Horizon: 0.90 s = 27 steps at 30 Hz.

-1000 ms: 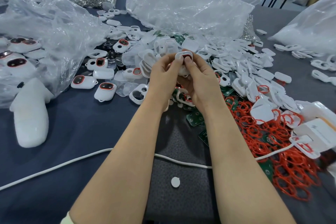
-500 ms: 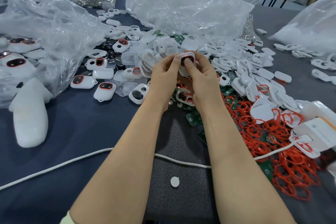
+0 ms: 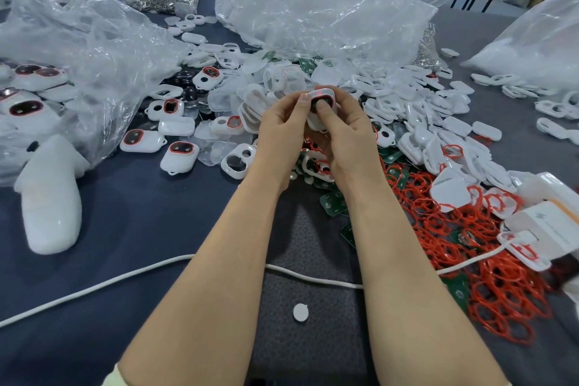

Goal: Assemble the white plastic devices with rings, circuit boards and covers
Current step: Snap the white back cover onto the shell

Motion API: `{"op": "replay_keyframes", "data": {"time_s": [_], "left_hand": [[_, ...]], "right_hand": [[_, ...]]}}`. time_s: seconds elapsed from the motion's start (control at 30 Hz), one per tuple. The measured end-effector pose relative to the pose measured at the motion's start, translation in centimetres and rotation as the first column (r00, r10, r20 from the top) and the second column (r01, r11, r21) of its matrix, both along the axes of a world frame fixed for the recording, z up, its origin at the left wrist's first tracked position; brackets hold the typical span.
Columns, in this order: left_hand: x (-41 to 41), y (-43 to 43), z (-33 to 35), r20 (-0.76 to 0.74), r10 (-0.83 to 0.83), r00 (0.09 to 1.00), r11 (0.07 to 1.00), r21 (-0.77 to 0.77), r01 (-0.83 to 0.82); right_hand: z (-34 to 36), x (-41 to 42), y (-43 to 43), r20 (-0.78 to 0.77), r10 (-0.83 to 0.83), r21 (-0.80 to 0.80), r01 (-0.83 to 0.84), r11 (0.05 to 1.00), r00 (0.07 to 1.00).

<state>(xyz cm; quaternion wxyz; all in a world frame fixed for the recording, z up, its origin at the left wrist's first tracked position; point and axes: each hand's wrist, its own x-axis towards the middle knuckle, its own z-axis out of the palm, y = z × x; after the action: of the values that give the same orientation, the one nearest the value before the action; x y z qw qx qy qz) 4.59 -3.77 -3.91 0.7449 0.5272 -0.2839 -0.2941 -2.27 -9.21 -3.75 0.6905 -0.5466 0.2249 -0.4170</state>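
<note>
The white device (image 3: 327,93) sits at the centre of the frame, just above the middle, lifted off the table (image 3: 131,222) and held between both hands. The left hand (image 3: 282,130) curls round its left side with the thumb at the upper left edge. The right hand (image 3: 349,135) cups it from the right and below, and its thumb lies flat on the dark, red-rimmed window of the face. A small red spot shows near the top of the face.

The step appears to be seating the front parts into the shell. To do it well, the person likely needs to press evenly around the window, keep the red ring from pinching out, and brace the shell from behind with the fingers.

Below the hands lie green circuit boards (image 3: 334,204). The loose red rings (image 3: 488,276) spread to the lower right, the white covers (image 3: 423,122) are heaped to the right, and finished devices (image 3: 141,141) lie at the left.

Compared with a second ago, the device has been turned so that its face points toward the camera. The right thumb has moved from the rim onto the window. The hands have barely shifted their place.
</note>
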Motion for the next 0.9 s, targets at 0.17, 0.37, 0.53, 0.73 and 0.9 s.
{"op": "replay_keyframes", "data": {"time_s": [0.17,0.37,0.53,0.73,0.9], "left_hand": [[0.01,0.07,0.13,-0.03,0.023,0.999,1.0,0.0,-0.023],[-0.02,0.18,0.22,-0.027,0.026,0.999,1.0,-0.01,-0.026],[0.08,0.07,0.03,-0.009,0.024,1.0,1.0,-0.017,-0.024],[-0.01,-0.04,-0.2,0.02,0.01,1.0,1.0,-0.02,-0.01],[-0.04,-0.05,-0.03,-0.005,0.026,1.0,1.0,-0.012,-0.026]], "right_hand": [[-0.02,0.1,0.07,0.005,0.042,0.011,-0.042,0.999,0.999],[0.14,0.08,0.14,0.029,0.061,0.044,-0.062,0.997,0.998],[0.1,0.09,0.14,0.021,0.054,0.03,-0.055,0.998,0.998],[0.01,-0.1,0.02,-0.003,0.015,-0.009,-0.015,1.0,1.0],[0.06,0.01,0.1,0.008,0.048,0.016,-0.048,0.999,0.999]]}}
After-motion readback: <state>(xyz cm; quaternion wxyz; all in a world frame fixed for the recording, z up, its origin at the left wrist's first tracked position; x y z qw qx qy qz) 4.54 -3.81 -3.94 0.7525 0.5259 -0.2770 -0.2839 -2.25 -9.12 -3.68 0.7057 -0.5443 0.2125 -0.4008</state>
